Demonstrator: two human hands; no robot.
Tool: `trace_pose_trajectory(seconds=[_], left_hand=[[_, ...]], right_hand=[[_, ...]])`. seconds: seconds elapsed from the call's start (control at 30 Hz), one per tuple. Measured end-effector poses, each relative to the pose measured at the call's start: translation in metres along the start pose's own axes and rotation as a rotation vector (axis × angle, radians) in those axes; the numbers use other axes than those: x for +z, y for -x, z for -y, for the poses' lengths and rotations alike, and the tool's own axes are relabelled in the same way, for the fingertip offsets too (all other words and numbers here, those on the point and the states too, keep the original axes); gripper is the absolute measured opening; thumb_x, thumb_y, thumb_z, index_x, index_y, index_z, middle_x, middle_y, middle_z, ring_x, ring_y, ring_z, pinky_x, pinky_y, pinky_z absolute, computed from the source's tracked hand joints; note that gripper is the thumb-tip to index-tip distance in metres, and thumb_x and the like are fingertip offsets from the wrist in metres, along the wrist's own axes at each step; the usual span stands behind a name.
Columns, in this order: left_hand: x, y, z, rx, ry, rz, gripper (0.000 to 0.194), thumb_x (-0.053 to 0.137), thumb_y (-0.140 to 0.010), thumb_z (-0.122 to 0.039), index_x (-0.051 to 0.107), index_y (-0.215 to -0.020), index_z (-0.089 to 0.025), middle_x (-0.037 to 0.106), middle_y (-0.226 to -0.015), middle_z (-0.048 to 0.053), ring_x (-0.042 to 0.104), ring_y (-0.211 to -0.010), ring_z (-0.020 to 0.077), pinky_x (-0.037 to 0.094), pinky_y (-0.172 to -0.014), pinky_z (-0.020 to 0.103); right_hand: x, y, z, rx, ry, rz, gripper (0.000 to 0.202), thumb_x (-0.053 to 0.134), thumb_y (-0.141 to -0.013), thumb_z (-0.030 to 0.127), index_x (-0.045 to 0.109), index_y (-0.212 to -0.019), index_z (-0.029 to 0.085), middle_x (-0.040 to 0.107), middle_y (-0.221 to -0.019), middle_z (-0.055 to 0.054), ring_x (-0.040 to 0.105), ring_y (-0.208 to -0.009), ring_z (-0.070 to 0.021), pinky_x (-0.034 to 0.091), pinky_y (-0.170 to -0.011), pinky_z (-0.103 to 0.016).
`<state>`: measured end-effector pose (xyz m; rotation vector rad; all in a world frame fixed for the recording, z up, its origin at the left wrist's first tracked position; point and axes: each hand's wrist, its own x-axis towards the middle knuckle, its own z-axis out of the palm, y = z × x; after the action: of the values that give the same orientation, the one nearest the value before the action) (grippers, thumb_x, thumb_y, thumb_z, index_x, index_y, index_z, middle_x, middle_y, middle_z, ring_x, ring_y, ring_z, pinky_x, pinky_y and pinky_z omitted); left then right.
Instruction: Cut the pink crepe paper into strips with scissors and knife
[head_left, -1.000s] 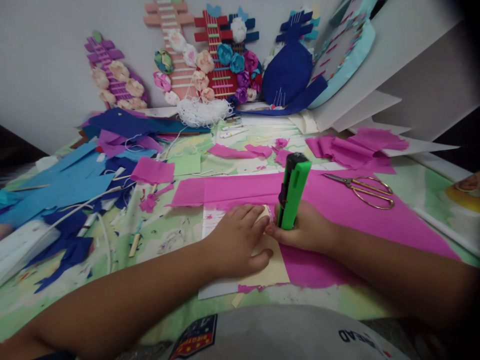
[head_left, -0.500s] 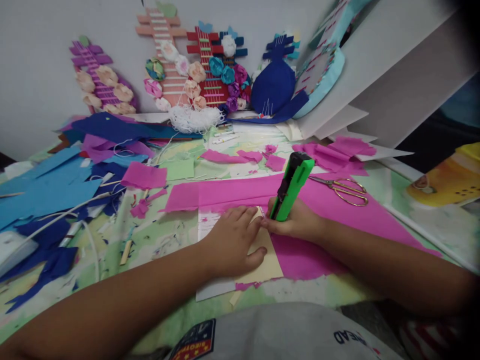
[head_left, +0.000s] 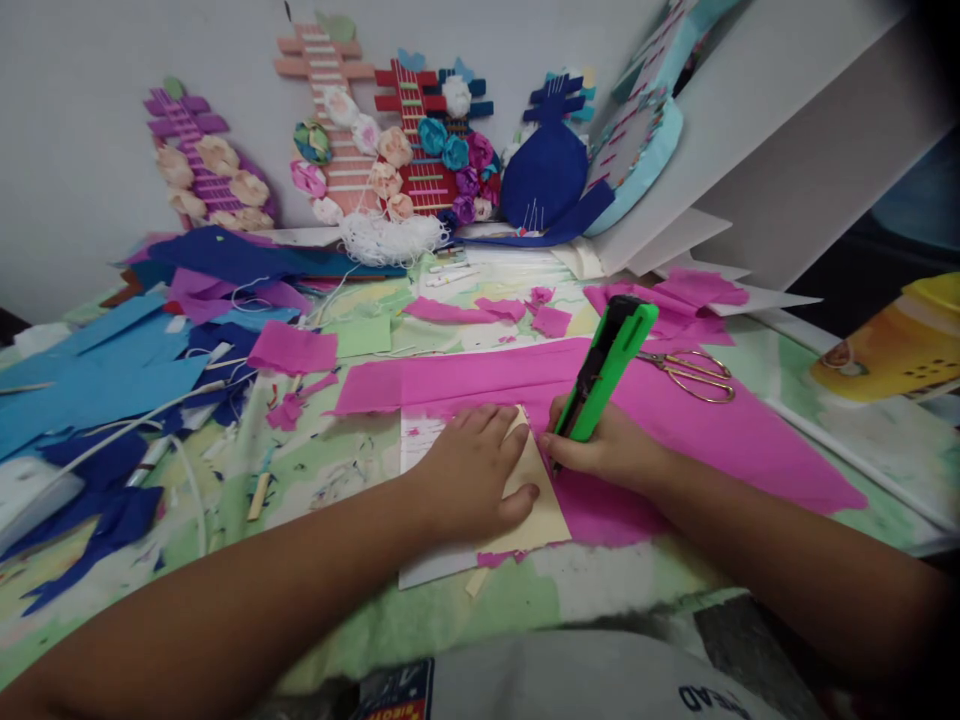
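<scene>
"What do the hands hold?"

"The right hand (head_left: 606, 440) has its fingers closed around a green and black utility knife (head_left: 616, 362), which is tilted, its top leaning to the right above those fingers. Its lower end points down by the right edge of a cream card (head_left: 546, 520); whether the blade touches it, one cannot tell."

"And the left hand (head_left: 472, 480)?"

"It grips nothing. It lies palm down on the card, fingers spread and thumb apart, just beside the fingers around the knife."

"What else is near them?"

"Pink paper (head_left: 679, 425) spreads beneath the right fingers and out to their right. On it, just beyond them, lie gold-handled scissors (head_left: 667, 364). A white sheet (head_left: 439, 570) shows nearer the body than the left fingers. Well beyond both sets of fingers, white yarn (head_left: 394, 240) is heaped toward the back of the table (head_left: 367, 610)."
</scene>
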<state>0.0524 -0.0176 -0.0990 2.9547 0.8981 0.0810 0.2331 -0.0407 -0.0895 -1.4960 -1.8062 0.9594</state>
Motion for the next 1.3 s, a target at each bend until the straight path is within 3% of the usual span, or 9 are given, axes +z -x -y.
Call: trace_pose_trajectory(seconds=[0.53,0.8,1.07,1.3], left_hand=[[0.0004,0.0009,0.0013,0.026,0.006,-0.029,0.059,0.036,-0.081,-0.047,0.038,-0.125,-0.008,0.036,-0.131,0.016,0.029,-0.121,0.0308,0.023,-0.098,0.046],[-0.001,0.0014,-0.0002,0.015,0.006,-0.033,0.057,0.035,-0.081,-0.046,0.039,-0.124,-0.008,0.036,-0.131,0.016,0.03,-0.121,0.0299,0.024,-0.098,0.046],[-0.0026,0.0007,-0.0008,0.014,0.011,-0.02,0.057,0.037,-0.081,-0.044,0.039,-0.124,-0.008,0.036,-0.131,0.017,0.029,-0.121,0.0301,0.024,-0.098,0.046],[-0.0017,0.0015,0.0,0.008,0.006,-0.01,0.06,0.036,-0.081,-0.046,0.036,-0.126,-0.007,0.034,-0.133,0.017,0.027,-0.122,0.0306,0.023,-0.099,0.047]], right_hand=[[0.0044,0.0029,0.0009,-0.064,0.074,0.038,0.017,0.052,-0.068,0.029,0.042,-0.061,0.017,0.044,-0.055,0.004,0.043,-0.054,-0.0084,0.034,-0.051,-0.02],[0.0025,0.002,-0.0004,-0.033,0.026,0.001,0.025,0.056,-0.067,0.036,0.042,-0.06,0.017,0.043,-0.055,0.004,0.042,-0.055,-0.0092,0.034,-0.052,-0.022],[0.001,0.0023,-0.0028,-0.118,0.035,-0.027,0.029,0.056,-0.068,0.041,0.043,-0.06,0.017,0.043,-0.056,0.004,0.042,-0.054,-0.0087,0.033,-0.05,-0.022],[-0.0049,0.0024,-0.0068,-0.037,-0.093,-0.003,0.031,0.055,-0.07,0.045,0.046,-0.063,0.016,0.05,-0.059,0.001,0.049,-0.058,-0.0118,0.039,-0.054,-0.023]])
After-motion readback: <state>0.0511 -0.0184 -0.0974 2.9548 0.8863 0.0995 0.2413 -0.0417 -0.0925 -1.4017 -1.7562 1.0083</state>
